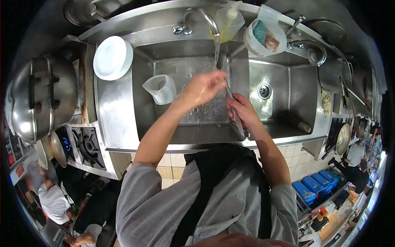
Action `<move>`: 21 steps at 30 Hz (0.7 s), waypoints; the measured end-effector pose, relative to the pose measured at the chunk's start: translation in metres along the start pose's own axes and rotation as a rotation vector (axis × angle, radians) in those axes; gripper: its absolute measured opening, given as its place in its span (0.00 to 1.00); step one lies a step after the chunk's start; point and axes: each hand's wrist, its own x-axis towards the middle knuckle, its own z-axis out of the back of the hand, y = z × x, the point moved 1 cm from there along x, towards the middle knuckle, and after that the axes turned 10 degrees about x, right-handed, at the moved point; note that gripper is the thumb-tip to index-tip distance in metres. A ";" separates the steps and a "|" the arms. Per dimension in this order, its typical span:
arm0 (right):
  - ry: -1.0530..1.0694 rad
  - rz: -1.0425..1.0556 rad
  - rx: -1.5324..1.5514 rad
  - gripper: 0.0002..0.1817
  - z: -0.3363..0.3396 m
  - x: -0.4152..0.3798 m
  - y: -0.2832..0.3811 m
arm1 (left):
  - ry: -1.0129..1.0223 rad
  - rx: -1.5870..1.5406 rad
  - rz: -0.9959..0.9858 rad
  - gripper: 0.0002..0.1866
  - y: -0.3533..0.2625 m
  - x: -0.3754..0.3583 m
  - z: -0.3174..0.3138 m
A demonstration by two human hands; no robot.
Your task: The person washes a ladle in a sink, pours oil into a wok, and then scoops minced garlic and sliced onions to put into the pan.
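Observation:
My right hand (243, 110) grips the handle of a long metal ladle (228, 88) over the left basin of a steel sink (119, 107). The ladle's bowl points up under the water running from the curved faucet (203, 18). My left hand (204, 86) rubs the upper part of the ladle in the stream, fingers closed around it. A clear plastic measuring jug (160, 88) lies on its side in the same basin, left of my hands.
White plates (112, 57) are stacked at the sink's left corner. A soap bottle (228, 22) and a tub with sponges (265, 35) sit behind the basins. The right basin holds a dark utensil (294, 120). Large pots (41, 94) stand left. Other people work at both sides.

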 end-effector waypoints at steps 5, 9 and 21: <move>-0.004 0.058 -0.346 0.21 0.003 -0.030 0.010 | -0.162 -0.141 0.166 0.14 0.009 0.075 0.017; -0.074 0.207 -0.653 0.26 0.014 -0.042 -0.003 | -0.193 -0.136 0.178 0.13 0.007 0.101 0.013; -0.102 0.351 -0.884 0.29 0.040 -0.089 -0.007 | -0.128 0.334 -0.154 0.13 -0.017 0.086 0.042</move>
